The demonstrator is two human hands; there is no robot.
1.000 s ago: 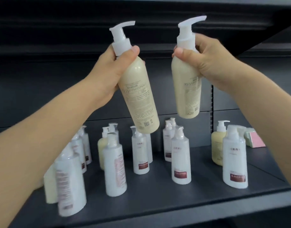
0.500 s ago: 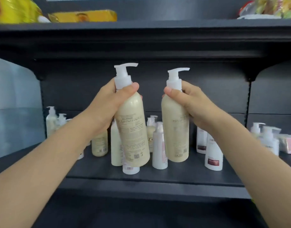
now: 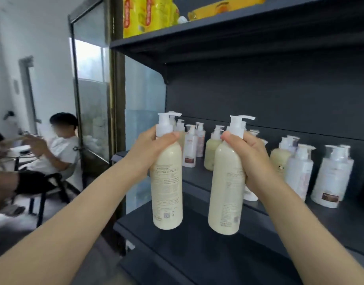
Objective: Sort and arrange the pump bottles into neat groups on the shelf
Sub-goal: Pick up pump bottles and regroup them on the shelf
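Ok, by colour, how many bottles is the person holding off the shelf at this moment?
Cream bottles: 2 (left bottle gripped by the left hand, right bottle gripped by the right hand)
White bottles: 0
Total held: 2
The shelf bottles standing on the shelf overlap and blur too much to count.
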